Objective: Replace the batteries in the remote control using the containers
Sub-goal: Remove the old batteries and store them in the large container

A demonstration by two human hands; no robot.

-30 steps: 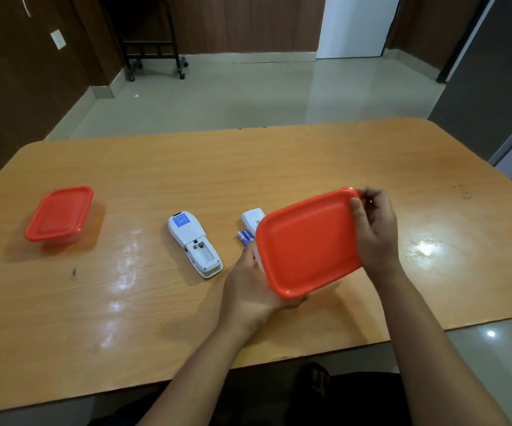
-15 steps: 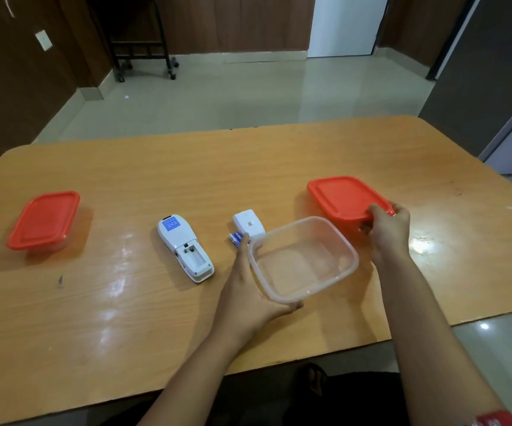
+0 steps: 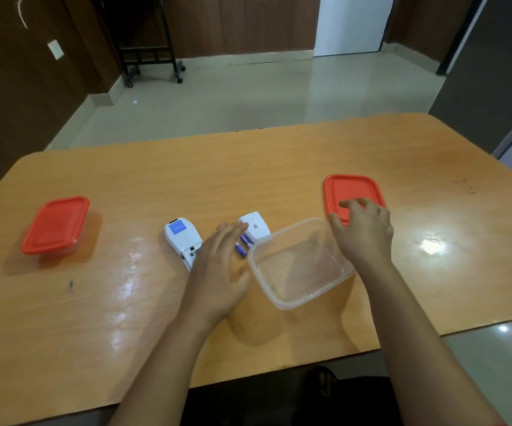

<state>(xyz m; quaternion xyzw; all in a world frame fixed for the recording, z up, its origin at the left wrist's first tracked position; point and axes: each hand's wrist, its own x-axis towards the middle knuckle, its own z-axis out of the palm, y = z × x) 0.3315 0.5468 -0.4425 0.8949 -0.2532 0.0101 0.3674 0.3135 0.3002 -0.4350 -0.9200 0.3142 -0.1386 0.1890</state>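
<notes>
A clear, empty plastic container (image 3: pixel 301 265) stands open on the wooden table (image 3: pixel 248 167). Its red lid (image 3: pixel 351 190) lies flat just behind it to the right. My right hand (image 3: pixel 364 232) hovers between lid and container, fingers spread, holding nothing. My left hand (image 3: pixel 221 265) is open just left of the container, fingertips over two blue batteries (image 3: pixel 243 245). The white remote (image 3: pixel 182 239) lies with its battery bay open, partly behind that hand. The white battery cover (image 3: pixel 254 226) lies behind the batteries. A second container with a red lid (image 3: pixel 55 224) sits shut at the far left.
The table's near edge runs just below my forearms. Beyond the table's far edge is tiled floor with a black wheeled stand (image 3: pixel 151 56) by the wall.
My right hand took the red lid off, laid it on the table behind the container and let go. My left hand released the container and slid left towards the batteries.
</notes>
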